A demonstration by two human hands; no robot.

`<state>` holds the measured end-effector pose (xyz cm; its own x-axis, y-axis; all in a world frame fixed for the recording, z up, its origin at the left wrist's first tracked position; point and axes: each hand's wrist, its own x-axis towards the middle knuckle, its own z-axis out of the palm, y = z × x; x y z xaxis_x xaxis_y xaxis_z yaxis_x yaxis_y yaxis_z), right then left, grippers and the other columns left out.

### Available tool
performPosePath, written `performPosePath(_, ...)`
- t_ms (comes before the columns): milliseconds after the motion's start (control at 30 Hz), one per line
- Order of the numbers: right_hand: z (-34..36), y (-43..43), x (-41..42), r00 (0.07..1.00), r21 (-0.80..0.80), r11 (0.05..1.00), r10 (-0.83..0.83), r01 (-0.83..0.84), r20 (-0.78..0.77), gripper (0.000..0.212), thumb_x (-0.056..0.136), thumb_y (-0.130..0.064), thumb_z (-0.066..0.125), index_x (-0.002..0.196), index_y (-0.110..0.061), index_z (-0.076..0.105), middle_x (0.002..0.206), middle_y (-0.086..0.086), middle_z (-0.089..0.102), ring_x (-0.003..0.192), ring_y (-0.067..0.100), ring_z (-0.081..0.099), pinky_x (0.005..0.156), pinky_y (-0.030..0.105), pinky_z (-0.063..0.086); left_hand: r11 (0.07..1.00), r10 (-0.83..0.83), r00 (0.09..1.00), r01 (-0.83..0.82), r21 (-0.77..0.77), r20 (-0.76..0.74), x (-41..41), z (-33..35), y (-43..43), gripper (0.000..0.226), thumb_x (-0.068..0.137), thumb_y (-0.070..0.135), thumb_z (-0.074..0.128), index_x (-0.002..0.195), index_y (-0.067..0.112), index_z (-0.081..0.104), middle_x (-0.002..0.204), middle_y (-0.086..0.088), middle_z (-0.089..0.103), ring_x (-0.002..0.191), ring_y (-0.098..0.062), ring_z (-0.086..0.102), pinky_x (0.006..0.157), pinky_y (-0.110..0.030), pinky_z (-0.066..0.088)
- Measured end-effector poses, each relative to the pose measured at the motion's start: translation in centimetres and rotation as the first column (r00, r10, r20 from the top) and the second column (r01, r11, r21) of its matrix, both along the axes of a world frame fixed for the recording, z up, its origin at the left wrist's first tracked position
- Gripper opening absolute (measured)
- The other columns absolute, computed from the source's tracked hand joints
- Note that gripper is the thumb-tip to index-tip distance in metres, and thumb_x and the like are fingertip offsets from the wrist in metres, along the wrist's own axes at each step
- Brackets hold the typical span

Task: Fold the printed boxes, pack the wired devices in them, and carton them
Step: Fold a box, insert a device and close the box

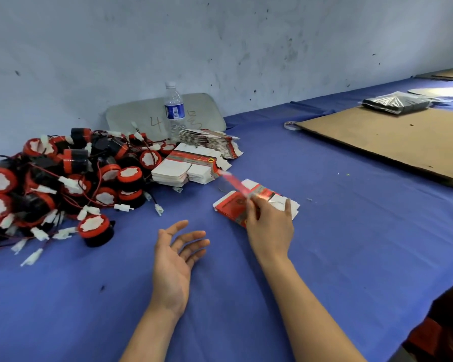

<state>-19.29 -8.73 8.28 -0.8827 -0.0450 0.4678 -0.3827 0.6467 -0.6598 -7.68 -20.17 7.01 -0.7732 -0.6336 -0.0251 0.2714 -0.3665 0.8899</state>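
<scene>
Blue cloth covers the desk (324, 257). Nearest, the left hand (178, 246) lies palm up on it, fingers loose and spread, holding nothing. Just right and a little farther, the right hand (268, 223) rests on a small stack (229, 207) of flat printed boxes and pinches one red flat box (233, 182) by its near end. That piece is a blur, so I cannot tell whether it is one sheet or two. Farther left, taller stacks (194, 165) of blanks sit touching the pile of wired devices (63, 178), red-capped black cylinders with thin leads and white plugs tangled together. A water bottle (174, 108) stands behind them by the wall, and a cardboard sheet (390, 142) lies far right.

As I judge the risks, flat sheets cling, so two may come up together. A pinch at one end could crease the card. Pulling a device from that tangle may drag its neighbours into the stacks or the bottle.
</scene>
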Motion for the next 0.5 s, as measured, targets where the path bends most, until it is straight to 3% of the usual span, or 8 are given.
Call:
performPosePath(33, 0.5, 0.1, 0.3, 0.994, -0.144, 0.989, -0.048, 0.033, -0.103, 0.025, 0.101, -0.026, 0.047, 0.111, -0.018, 0.069, 0.088, 0.005, 0.072, 0.114, 0.024, 0.054, 0.093, 0.035, 0.046, 1.0, 0.011, 1.0, -0.011, -0.005, -0.002, 0.0, 0.0, 0.0, 0.046, 0.103, 0.043, 0.022, 0.113, 0.015, 0.057, 0.095, -0.012, 0.07, 0.089, -0.026, 0.067, 0.081, -0.036, 0.049)
performPosePath(67, 1.0, 0.2, 0.6, 0.976, -0.292, 0.956, -0.095, 0.033, -0.198, 0.025, 0.101, -0.023, 0.046, 0.11, -0.015, 0.069, 0.082, 0.002, 0.071, 0.1, 0.018, 0.057, 0.078, 0.026, 0.048, 0.999, 0.028, 1.0, -0.028, -0.019, -0.002, 0.0, 0.0, 0.1, 0.043, 0.103, 0.042, 0.024, 0.113, 0.017, 0.057, 0.1, -0.012, 0.069, 0.091, -0.025, 0.068, 0.081, -0.035, 0.049)
performPosePath(133, 1.7, 0.6, 1.3, 0.961, -0.528, 0.845, -0.068, -0.088, -0.268, 0.023, 0.1, -0.027, 0.043, 0.1, -0.02, 0.065, 0.073, -0.015, 0.063, 0.071, 0.009, 0.054, 0.058, 0.009, 0.035, 0.995, 0.074, 0.997, -0.075, -0.065, -0.016, 0.0, 0.1, 0.4, 0.035, 0.101, 0.042, 0.031, 0.12, 0.026, 0.055, 0.116, -0.009, 0.064, 0.101, -0.021, 0.067, 0.084, -0.034, 0.05)
performPosePath(233, 2.2, 0.0, 2.2, 0.938, -0.69, 0.641, 0.296, -0.336, -0.182, 0.018, 0.101, -0.023, 0.042, 0.095, -0.031, 0.057, 0.081, -0.025, 0.063, 0.075, -0.005, 0.055, 0.066, 0.006, 0.039, 0.963, 0.126, 0.99, -0.136, -0.234, -0.058, 0.0, 0.5, 0.8, 0.039, 0.091, 0.054, 0.051, 0.13, 0.054, 0.043, 0.134, 0.013, 0.053, 0.117, -0.005, 0.058, 0.089, -0.03, 0.048)
performPosePath(300, 1.8, -0.8, 2.8, 0.874, -0.637, 0.642, 0.473, -0.427, -0.109, 0.02, 0.102, -0.013, 0.044, 0.098, -0.023, 0.06, 0.083, -0.021, 0.065, 0.078, -0.006, 0.057, 0.071, 0.008, 0.041, 0.92, 0.167, 0.983, -0.185, -0.345, -0.081, 0.1, 0.3, 1.0, 0.043, 0.088, 0.055, 0.046, 0.129, 0.063, 0.036, 0.138, 0.029, 0.046, 0.126, 0.003, 0.048, 0.096, -0.028, 0.045)
performPosePath(367, 1.4, -1.4, 3.1, 0.843, -0.586, 0.669, 0.536, -0.458, -0.048, 0.021, 0.102, -0.01, 0.045, 0.098, -0.021, 0.062, 0.082, -0.016, 0.064, 0.077, -0.004, 0.057, 0.07, 0.011, 0.042, 0.857, 0.225, 0.972, -0.233, -0.46, -0.072, 0.2, -0.1, 0.9, 0.043, 0.09, 0.048, 0.042, 0.131, 0.059, 0.035, 0.133, 0.039, 0.042, 0.126, 0.012, 0.041, 0.097, -0.017, 0.041)
performPosePath(433, 1.2, -1.6, 3.1, 0.832, -0.594, 0.667, 0.555, -0.45, -0.007, 0.024, 0.102, -0.012, 0.045, 0.095, -0.028, 0.061, 0.084, -0.013, 0.064, 0.077, -0.002, 0.058, 0.07, 0.015, 0.045, 0.775, 0.298, 0.954, -0.258, -0.577, -0.028, 0.3, -0.5, 0.9, 0.044, 0.091, 0.044, 0.04, 0.134, 0.053, 0.036, 0.124, 0.04, 0.042, 0.117, 0.021, 0.042, 0.085, -0.002, 0.039)
performPosePath(500, 0.9, -1.5, 2.9, 0.831, -0.61, 0.663, 0.556, -0.435, 0.012, 0.026, 0.102, -0.015, 0.045, 0.094, -0.033, 0.061, 0.086, -0.012, 0.065, 0.078, 0.0, 0.06, 0.071, 0.021, 0.049, 0.719, 0.345, 0.939, -0.256, -0.647, 0.012, 0.2, -0.9, 0.8, 0.045, 0.092, 0.044, 0.039, 0.136, 0.048, 0.037, 0.122, 0.031, 0.044, 0.115, 0.017, 0.043, 0.078, 0.002, 0.038)
